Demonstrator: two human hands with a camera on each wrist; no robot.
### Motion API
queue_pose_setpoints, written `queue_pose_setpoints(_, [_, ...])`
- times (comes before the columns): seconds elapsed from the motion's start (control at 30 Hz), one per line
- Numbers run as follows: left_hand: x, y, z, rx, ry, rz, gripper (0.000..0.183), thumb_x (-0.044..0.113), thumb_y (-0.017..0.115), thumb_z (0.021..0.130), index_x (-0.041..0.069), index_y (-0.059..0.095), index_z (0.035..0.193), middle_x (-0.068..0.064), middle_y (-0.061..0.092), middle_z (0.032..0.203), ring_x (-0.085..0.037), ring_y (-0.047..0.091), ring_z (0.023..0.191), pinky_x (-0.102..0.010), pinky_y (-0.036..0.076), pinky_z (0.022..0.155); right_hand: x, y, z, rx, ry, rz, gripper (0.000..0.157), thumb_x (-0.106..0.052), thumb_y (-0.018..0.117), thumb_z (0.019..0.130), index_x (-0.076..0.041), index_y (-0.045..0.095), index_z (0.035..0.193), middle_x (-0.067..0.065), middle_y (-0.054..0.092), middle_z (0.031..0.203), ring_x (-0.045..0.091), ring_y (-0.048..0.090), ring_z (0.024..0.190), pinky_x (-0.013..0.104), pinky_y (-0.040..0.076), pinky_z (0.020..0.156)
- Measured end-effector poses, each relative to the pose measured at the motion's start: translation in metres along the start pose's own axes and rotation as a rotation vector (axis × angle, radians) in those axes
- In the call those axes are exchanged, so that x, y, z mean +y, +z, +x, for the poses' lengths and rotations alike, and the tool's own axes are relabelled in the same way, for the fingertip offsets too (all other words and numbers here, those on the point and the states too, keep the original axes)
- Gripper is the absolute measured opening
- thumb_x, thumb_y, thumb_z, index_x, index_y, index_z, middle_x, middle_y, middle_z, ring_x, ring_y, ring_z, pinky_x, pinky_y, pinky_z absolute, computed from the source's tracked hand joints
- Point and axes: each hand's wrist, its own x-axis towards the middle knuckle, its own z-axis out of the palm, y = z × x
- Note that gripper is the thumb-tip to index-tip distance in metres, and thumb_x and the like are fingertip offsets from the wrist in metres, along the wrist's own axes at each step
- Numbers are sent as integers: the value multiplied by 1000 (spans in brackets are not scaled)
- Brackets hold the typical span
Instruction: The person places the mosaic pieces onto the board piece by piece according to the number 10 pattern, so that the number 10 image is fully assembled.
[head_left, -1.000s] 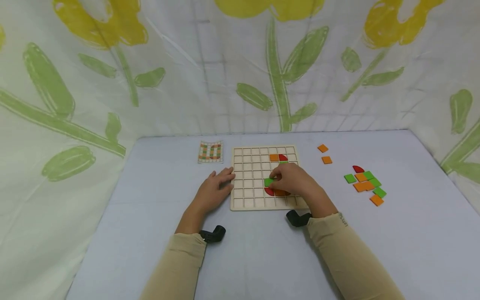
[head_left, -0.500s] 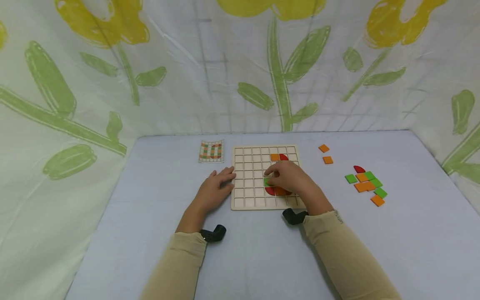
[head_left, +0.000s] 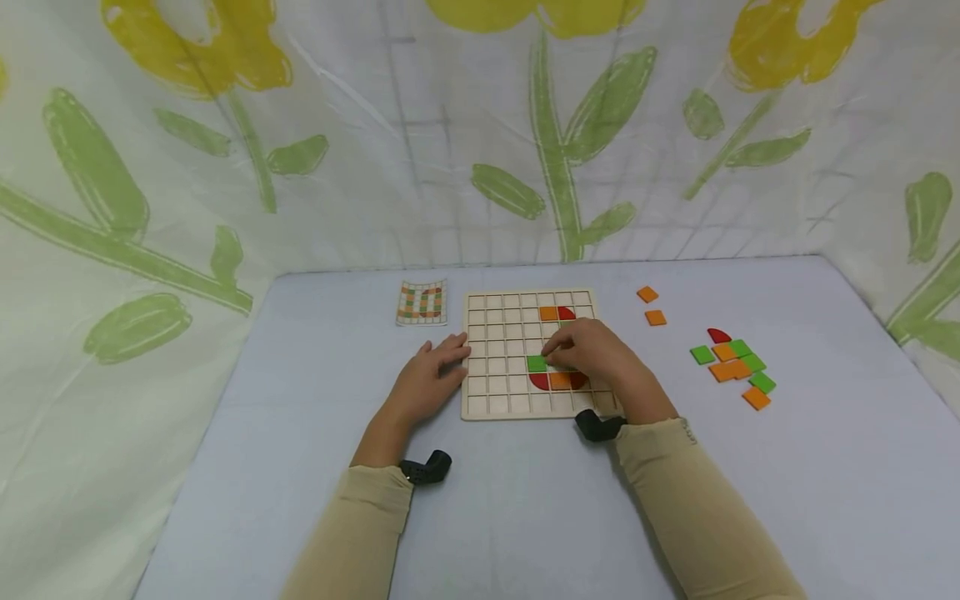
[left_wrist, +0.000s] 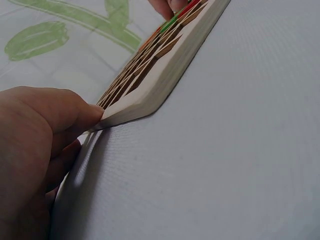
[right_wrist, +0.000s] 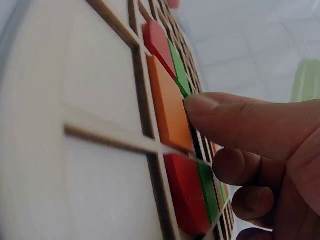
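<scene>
A wooden grid board [head_left: 496, 386] lies flat on the table. My left hand [head_left: 427, 382] rests at its left edge, thumb touching the rim in the left wrist view. A green square tile [head_left: 536, 363] sits in a cell, above a red quarter-round tile [head_left: 538, 382] and an orange square tile [head_left: 559, 381]. My right hand [head_left: 592, 354] hovers over the board with its fingertips beside the green tile; nothing shows between thumb and fingers in the right wrist view. Another red tile [head_left: 578, 380] is partly covered by this hand. Farther up sit an orange tile [head_left: 549, 313] and a red one [head_left: 566, 313].
Left of the board lies a small pattern card [head_left: 422, 303]. To the right are two loose orange tiles [head_left: 656, 317] and a cluster of several green, orange and red tiles [head_left: 724, 352]. A flower-painted curtain [head_left: 360, 192] hangs behind the table.
The right hand shifted left over the green tile, then drew back right, leaving that tile uncovered in its cell. My left hand stays at the board's edge.
</scene>
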Motion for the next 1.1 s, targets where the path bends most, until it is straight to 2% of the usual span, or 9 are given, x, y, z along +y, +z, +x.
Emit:
queue_pose_setpoints(0.07, [-1, 0, -1, 4, 1, -1, 39, 19, 61, 97, 7, 61, 134, 0, 45, 152, -17, 39, 143, -40, 14, 127, 4, -4, 0, 13, 5, -2, 15, -23, 70, 91, -19, 79, 103, 3, 72, 113, 24, 60, 108, 42, 53, 94])
queue_pose_setpoints(0.17, [-1, -1, -1, 13, 4, -3, 39, 19, 62, 96, 7, 62, 133, 0, 46, 152, -17, 39, 143, -40, 14, 127, 11, -13, 0, 53, 45, -5, 23, -29, 68, 92, -18, 75, 111, 6, 70, 108, 25, 59, 100, 40, 53, 84])
queue_pose_setpoints(0.33, [-2, -1, -2, 17, 6, -10, 39, 19, 62, 96, 8, 62, 133, 1, 46, 152, -17, 39, 143, -40, 14, 127, 33, -35, -7, 213, 192, -16, 38, -33, 64, 95, -13, 66, 128, 12, 59, 102, 27, 51, 88, 34, 45, 67])
queue_pose_setpoints(0.43, [-2, -1, -1, 14, 7, -6, 39, 19, 62, 97, 8, 62, 133, 1, 46, 152, -17, 39, 143, -40, 14, 127, 50, -45, -14, 318, 261, -20, 44, -31, 63, 96, -9, 61, 133, 17, 56, 107, 31, 50, 93, 38, 47, 72])
queue_pose_setpoints(0.53, [-3, -1, -1, 11, 8, -4, 39, 19, 61, 97, 8, 62, 134, 1, 45, 152, -17, 39, 143, -40, 14, 127, 63, -50, -21, 385, 310, 4, 48, -28, 64, 95, -5, 56, 137, 24, 52, 118, 37, 48, 103, 48, 49, 84])
queue_pose_setpoints(0.7, [-5, 0, -1, 9, 16, -4, 39, 19, 62, 96, 8, 62, 133, 0, 46, 152, -18, 39, 143, -41, 14, 127, 79, -51, -25, 426, 359, 50, 55, -25, 65, 93, -3, 50, 141, 30, 44, 133, 43, 43, 116, 58, 44, 100])
queue_pose_setpoints(0.87, [-5, 1, -1, 11, 24, -13, 39, 19, 62, 96, 8, 62, 133, 0, 46, 152, -18, 40, 143, -41, 14, 127, 88, -47, -24, 441, 356, 109, 53, -20, 65, 93, -5, 50, 141, 26, 46, 138, 42, 40, 127, 59, 36, 111])
queue_pose_setpoints(1.1, [-4, 1, 0, 11, 29, -13, 38, 19, 62, 96, 8, 62, 133, 0, 46, 152, -18, 40, 143, -41, 15, 127, 95, -42, -19, 480, 332, 179, 37, -8, 61, 95, -11, 60, 132, 13, 59, 133, 34, 51, 115, 49, 46, 101])
